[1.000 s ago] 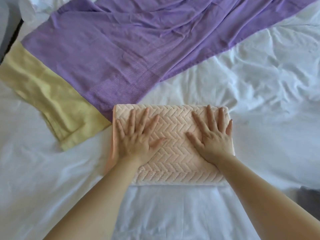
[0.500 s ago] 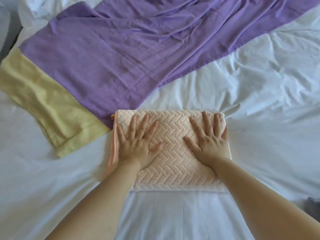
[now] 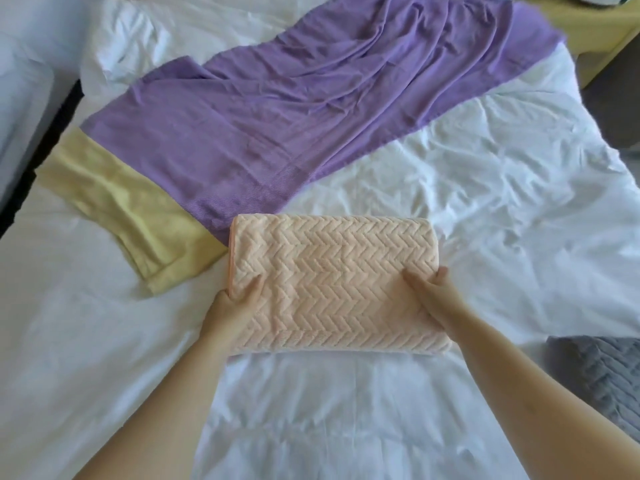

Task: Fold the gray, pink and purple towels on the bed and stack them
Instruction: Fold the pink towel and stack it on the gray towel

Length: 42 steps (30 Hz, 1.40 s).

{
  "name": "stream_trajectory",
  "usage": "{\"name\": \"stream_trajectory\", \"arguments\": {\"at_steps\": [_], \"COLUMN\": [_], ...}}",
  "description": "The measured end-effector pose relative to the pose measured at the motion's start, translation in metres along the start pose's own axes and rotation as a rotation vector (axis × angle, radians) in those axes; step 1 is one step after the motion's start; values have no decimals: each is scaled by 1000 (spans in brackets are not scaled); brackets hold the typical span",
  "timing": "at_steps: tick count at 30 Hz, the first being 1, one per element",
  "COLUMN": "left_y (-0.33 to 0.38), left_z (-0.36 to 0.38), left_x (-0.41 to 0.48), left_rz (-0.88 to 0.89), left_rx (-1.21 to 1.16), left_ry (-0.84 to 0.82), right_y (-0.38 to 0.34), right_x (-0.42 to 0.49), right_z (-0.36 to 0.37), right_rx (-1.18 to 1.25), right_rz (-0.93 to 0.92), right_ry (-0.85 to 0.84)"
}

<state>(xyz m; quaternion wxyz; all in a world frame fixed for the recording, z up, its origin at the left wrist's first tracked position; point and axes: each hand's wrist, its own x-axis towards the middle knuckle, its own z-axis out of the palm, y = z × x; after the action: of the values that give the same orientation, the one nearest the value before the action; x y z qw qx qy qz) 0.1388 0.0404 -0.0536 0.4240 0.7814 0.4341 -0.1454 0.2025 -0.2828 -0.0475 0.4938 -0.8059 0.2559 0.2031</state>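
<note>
The folded pink towel (image 3: 332, 278), with a herringbone weave, lies in the middle of the white bed (image 3: 485, 209). My left hand (image 3: 232, 303) grips its left side, thumb on top and fingers underneath. At the towel's right side my right hand (image 3: 433, 296) holds it the same way. The purple towel (image 3: 294, 126) is spread unfolded and wrinkled across the far part of the bed, its near corner touching the pink towel's back edge. A gray towel (image 3: 602, 379) lies at the right edge, partly cut off by the frame.
A yellow cloth (image 3: 121, 202) lies on the left, partly under the purple towel. A dark gap (image 3: 34, 161) runs along the bed's left side. Yellow furniture (image 3: 595, 36) stands past the far right corner. White sheet stretches to the right of the pink towel.
Both hands were pressing flat on top of the pink towel; now they have slid to its left and right sides and grip it. The view has pulled back and risen.
</note>
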Motion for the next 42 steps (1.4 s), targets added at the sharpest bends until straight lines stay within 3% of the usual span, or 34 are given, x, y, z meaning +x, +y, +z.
{"name": "stream_trajectory", "arguments": {"at_steps": [4,9,14,25,31,38,42], "left_y": [-7,-9,32,117,171,193,169], "left_z": [-18,-25,-5,122,213,298,309], "left_x": [-22,-80,-121,-249,-310,-315,-297], "left_rz": [-4,244,347,807,1013,1012,830], "left_rx": [-200,-126,-24,259,399,570,398], "left_ry": [-83,-22,-209,-552,-659,-602,-587], "right_y": [3,21,54,184,238,285,298], "right_x": [-43,-112,-177,-315,-333,-294,-279], "right_z": [-17,-53,-111,-216,-248,-234,-225], "right_rx": [-34,-7,129,482,668,829,908], "right_rz": [-62,-94,-84,40,98,226,279], "right_ry": [77,177,346,809,957,866,818]}}
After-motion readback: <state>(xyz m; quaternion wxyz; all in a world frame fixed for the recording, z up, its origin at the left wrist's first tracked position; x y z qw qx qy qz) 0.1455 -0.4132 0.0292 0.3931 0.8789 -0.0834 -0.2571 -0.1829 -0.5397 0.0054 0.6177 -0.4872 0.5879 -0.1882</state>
